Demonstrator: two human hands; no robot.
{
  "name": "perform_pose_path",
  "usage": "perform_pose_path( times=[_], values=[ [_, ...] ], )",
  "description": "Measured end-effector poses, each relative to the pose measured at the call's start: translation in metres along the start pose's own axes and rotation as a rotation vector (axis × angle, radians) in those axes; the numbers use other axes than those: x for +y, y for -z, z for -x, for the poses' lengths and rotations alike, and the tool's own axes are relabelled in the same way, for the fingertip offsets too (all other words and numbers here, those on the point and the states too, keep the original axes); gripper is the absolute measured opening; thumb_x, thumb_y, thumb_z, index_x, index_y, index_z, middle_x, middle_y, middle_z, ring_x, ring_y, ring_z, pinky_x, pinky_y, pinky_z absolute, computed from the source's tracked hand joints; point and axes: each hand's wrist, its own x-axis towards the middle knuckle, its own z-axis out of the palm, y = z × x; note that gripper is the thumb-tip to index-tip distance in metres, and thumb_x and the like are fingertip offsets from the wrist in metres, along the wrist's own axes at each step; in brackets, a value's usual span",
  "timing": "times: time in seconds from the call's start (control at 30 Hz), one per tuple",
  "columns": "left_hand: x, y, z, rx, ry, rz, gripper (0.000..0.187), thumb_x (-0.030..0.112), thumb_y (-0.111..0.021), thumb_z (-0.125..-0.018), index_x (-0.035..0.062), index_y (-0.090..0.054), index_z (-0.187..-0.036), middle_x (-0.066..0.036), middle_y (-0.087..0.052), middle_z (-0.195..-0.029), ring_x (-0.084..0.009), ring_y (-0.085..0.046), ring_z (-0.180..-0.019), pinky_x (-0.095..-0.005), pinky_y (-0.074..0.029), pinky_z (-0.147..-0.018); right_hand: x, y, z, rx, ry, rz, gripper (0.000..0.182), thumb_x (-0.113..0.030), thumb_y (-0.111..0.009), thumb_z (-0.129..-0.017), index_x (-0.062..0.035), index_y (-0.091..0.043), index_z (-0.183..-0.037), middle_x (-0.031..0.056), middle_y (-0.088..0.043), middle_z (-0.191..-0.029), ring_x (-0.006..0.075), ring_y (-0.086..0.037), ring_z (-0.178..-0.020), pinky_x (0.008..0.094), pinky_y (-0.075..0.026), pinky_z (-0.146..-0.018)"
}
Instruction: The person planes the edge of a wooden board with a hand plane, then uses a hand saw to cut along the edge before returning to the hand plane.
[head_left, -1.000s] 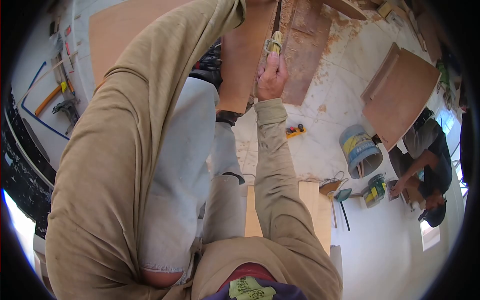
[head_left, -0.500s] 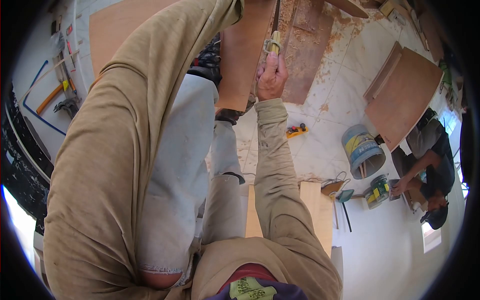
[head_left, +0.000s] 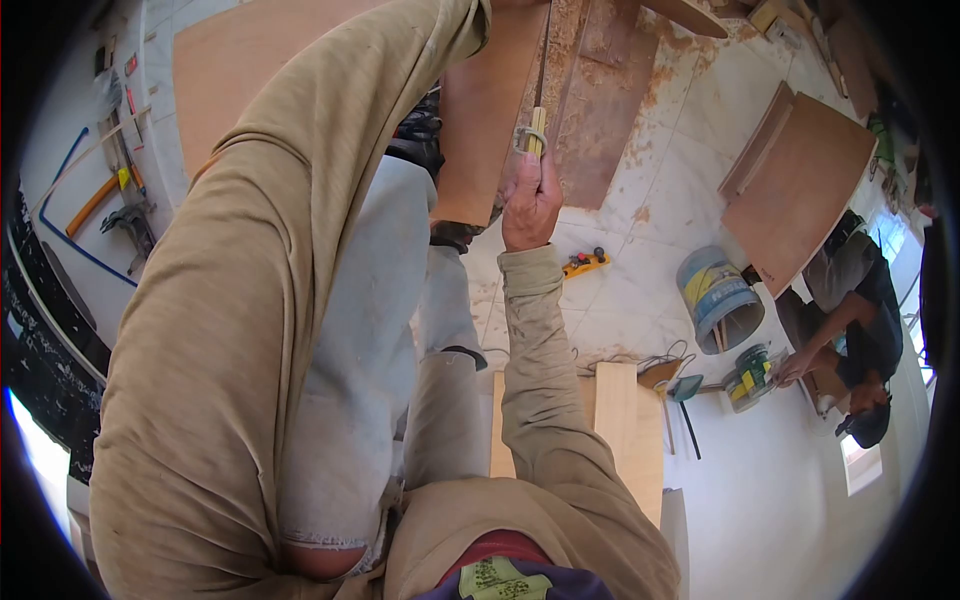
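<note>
My right hand (head_left: 531, 207) is closed around the light wooden handle (head_left: 537, 133) of a handsaw. A pale loop of cord or wire circles that handle. The saw's thin dark blade (head_left: 543, 75), seen nearly edge-on, runs away from me along the right edge of a reddish-brown board (head_left: 485, 130). My foot in a dark shoe (head_left: 418, 140) is beside the board's left side. My left arm (head_left: 290, 190) reaches forward over my knee, and its hand is beyond the top of the view.
Shavings cover another brown board (head_left: 605, 140) on the tiled floor. Nearby lie a small yellow tool with dark knobs (head_left: 586, 263) and a blue bucket (head_left: 715, 285). At right, a person (head_left: 850, 320) works beside a leaning panel (head_left: 800, 190). A hammer (head_left: 130, 215) and a blue-framed hacksaw (head_left: 60, 190) lie at left.
My right hand has drawn the saw back toward my body, so more of the blade shows beyond the handle. The person at right has moved only slightly.
</note>
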Motion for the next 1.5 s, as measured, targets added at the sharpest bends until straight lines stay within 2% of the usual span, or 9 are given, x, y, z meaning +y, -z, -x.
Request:
perform_pose_path(
  times=[0.3, 0.6, 0.83, 0.97, 1.13, 1.23, 1.3, 1.4, 1.5],
  values=[
    [-0.002, -0.005, -0.013, -0.049, 0.039, -0.073, 0.051, 0.059, -0.055, -0.09, 0.0154, -0.077, -0.103, -0.015, -0.073, -0.106, -0.0349, -0.068, -0.104, -0.0458, -0.051, -0.091, -0.009, -0.023, -0.07, 0.034, 0.067, 0.201, 0.043, -0.028, -0.048, -0.103, 0.0022, -0.056, -0.132, 0.0194, -0.07, -0.1, 0.0232, -0.068, -0.09, 0.0342, -0.052, -0.08],
    [0.011, 0.008, 0.005, -0.054, 0.098, -0.084, 0.059, 0.064, -0.052, -0.089, 0.0128, -0.077, -0.104, -0.016, -0.072, -0.109, -0.0357, -0.067, -0.108, -0.0496, -0.05, -0.094, -0.02, -0.001, -0.011, 0.039, -0.012, 0.171, 0.04, -0.027, -0.049, -0.102, 0.0011, -0.058, -0.13, 0.0208, -0.07, -0.095, 0.0259, -0.068, -0.085, 0.0355, -0.052, -0.078],
    [0.029, 0.018, 0.015, -0.036, 0.196, -0.13, 0.064, 0.067, -0.053, -0.088, 0.0096, -0.076, -0.105, -0.017, -0.071, -0.112, -0.0359, -0.066, -0.11, -0.0503, -0.049, -0.095, -0.024, -0.028, -0.105, 0.08, 0.159, 0.222, 0.037, -0.026, -0.049, -0.101, 0.0027, -0.063, -0.119, 0.0209, -0.068, -0.09, 0.0277, -0.065, -0.079, 0.0365, -0.051, -0.076],
    [0.017, 0.009, 0.007, -0.035, 0.136, -0.106, 0.065, 0.067, -0.054, -0.088, 0.0076, -0.077, -0.099, -0.019, -0.072, -0.105, -0.037, -0.068, -0.104, -0.0478, -0.051, -0.09, -0.017, -0.007, -0.028, 0.06, 0.021, 0.148, 0.038, -0.026, -0.049, -0.101, 0.0021, -0.062, -0.123, 0.0213, -0.068, -0.091, 0.0258, -0.066, -0.08, 0.0361, -0.051, -0.075],
    [-0.002, -0.007, -0.005, -0.007, 0.03, -0.031, 0.064, 0.066, -0.055, -0.088, 0.0064, -0.077, -0.088, -0.021, -0.072, -0.092, -0.0386, -0.07, -0.093, -0.0461, -0.053, -0.081, -0.024, -0.007, -0.022, 0.12, 0.06, 0.175, 0.04, -0.032, -0.049, -0.102, 0.004, -0.065, -0.095, 0.0012, -0.045, -0.064, 0.0108, -0.041, -0.062, 0.0312, -0.039, -0.057],
    [-0.001, -0.01, -0.003, -0.006, 0.036, -0.038, 0.062, 0.065, -0.055, -0.088, 0.0068, -0.077, -0.085, -0.021, -0.072, -0.088, -0.0382, -0.07, -0.089, -0.0462, -0.054, -0.079, -0.024, -0.034, -0.111, 0.167, 0.219, 0.217, 0.042, -0.034, -0.051, -0.102, 0.0051, -0.064, -0.091, 0.007, -0.051, -0.065, 0.0143, -0.044, -0.063, 0.0351, -0.043, -0.061],
    [-0.006, -0.009, -0.017, -0.024, 0.035, -0.085, 0.062, 0.065, -0.055, -0.088, 0.0072, -0.078, -0.084, -0.02, -0.072, -0.087, -0.0378, -0.07, -0.087, -0.046, -0.054, -0.077, -0.018, -0.042, -0.138, 0.168, 0.236, 0.187, 0.043, -0.035, -0.051, -0.102, 0.0054, -0.064, -0.092, 0.0103, -0.054, -0.066, 0.0158, -0.047, -0.065, 0.0359, -0.044, -0.063],
    [-0.003, -0.011, -0.019, -0.004, 0.168, -0.174, 0.06, 0.064, -0.056, -0.088, 0.0085, -0.078, -0.086, -0.019, -0.073, -0.088, -0.0367, -0.071, -0.088, -0.0455, -0.054, -0.077, -0.03, -0.027, -0.099, 0.045, 0.147, 0.201, 0.038, -0.03, -0.049, -0.101, -0.0004, -0.064, -0.12, 0.0237, -0.067, -0.086, 0.0315, -0.068, -0.076, 0.0403, -0.051, -0.07],
    [0.006, 0.002, 0.001, 0.016, 0.053, -0.077, 0.058, 0.063, -0.057, -0.087, 0.0095, -0.078, -0.088, -0.017, -0.074, -0.09, -0.0356, -0.071, -0.088, -0.0451, -0.054, -0.078, -0.034, -0.006, -0.012, 0.079, 0.044, 0.245, 0.039, -0.029, -0.048, -0.101, 0.0009, -0.062, -0.123, 0.0233, -0.068, -0.088, 0.0286, -0.069, -0.079, 0.0404, -0.051, -0.071]
  ],
)
